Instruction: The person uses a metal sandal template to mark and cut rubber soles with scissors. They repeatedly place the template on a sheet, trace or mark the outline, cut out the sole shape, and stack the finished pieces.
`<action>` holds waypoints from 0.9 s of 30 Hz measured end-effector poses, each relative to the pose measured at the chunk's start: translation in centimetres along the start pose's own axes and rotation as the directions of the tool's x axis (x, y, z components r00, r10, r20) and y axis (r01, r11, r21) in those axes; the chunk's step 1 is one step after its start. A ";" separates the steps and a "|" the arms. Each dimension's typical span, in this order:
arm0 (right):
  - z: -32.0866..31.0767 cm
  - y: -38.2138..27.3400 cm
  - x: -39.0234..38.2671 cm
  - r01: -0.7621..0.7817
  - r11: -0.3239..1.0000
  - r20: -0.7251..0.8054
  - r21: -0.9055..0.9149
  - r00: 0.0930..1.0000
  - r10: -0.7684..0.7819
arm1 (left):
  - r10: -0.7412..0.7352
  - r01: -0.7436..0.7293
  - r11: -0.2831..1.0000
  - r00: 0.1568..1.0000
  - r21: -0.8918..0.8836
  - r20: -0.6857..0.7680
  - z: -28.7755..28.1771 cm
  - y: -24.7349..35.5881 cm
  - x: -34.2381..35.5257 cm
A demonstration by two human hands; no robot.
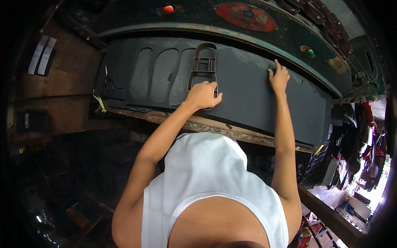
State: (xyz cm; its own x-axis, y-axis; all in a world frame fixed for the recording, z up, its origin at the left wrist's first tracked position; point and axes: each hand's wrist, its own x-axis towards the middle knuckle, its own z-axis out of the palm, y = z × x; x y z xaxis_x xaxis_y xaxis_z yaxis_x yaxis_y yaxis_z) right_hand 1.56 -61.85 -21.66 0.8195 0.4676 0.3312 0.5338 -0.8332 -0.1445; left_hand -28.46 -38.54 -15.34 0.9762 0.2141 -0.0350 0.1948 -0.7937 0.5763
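A metal cutting die [202, 72], shaped like a shoe sole with crossbars inside, stands on a dark grey sheet [244, 93]. Closed over its near end is my left hand [202, 96], fingers on the top edge. Sole-shaped outlines lie in the sheet to the die's left, including one sole shape [140, 76] at the far left and another sole shape [164, 78] beside it. Farther right, my right hand [280, 79] rests at the sheet's far side, index finger stretched out and thumb apart. A small dark piece by its thumb is too unclear to name.
Behind the sheet rises a green machine beam [190, 29] with a red button [168, 8] and a green button [310, 52]. Scissors [107, 84] lie at the sheet's left end. A worn wooden edge [215, 129] runs along the front. Brown boards [66, 89] are on the left.
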 end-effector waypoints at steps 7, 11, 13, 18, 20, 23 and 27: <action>-3.9 -9.6 -14.0 0.098 0.883 0.060 0.458 0.988 -0.141 | 0.111 -0.104 0.991 0.990 0.081 -0.084 1.1 -1.7 1.4; -4.0 -11.5 -15.8 0.136 0.905 0.031 0.402 0.986 -0.162 | 0.179 -0.144 0.973 0.964 0.179 -0.198 -0.7 -4.0 4.2; -4.0 -11.4 -15.4 0.064 0.899 0.037 0.434 0.995 -0.089 | 0.172 -0.141 0.952 0.981 0.272 -0.093 -0.9 -4.2 5.6; -5.6 -11.3 -16.6 0.116 0.826 0.049 0.552 0.984 -0.171 | 0.034 -0.128 0.895 0.975 0.426 0.220 -2.4 -3.1 8.3; -6.3 -11.7 -17.9 0.099 0.811 0.080 0.576 0.981 -0.176 | 0.073 -0.213 0.909 0.927 0.358 0.368 -4.3 -3.3 9.6; -6.5 -12.1 -18.3 0.107 0.827 0.038 0.552 0.987 -0.154 | 0.030 -0.152 0.970 0.847 0.188 0.531 -6.0 -3.9 11.2; -5.6 -11.8 -18.1 0.020 0.792 0.024 0.610 0.999 -0.044 | -0.036 -0.062 0.974 0.908 0.219 0.418 -4.8 -3.7 10.4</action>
State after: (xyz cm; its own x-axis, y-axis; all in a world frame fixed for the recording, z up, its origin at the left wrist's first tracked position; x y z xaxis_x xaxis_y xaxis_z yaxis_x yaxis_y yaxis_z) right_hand -20.78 -62.12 -20.78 0.8001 0.5105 0.3151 0.5665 -0.4701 -0.6769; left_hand -19.50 -30.65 -13.92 0.9189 -0.0152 -0.3941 0.1499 -0.9109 0.3845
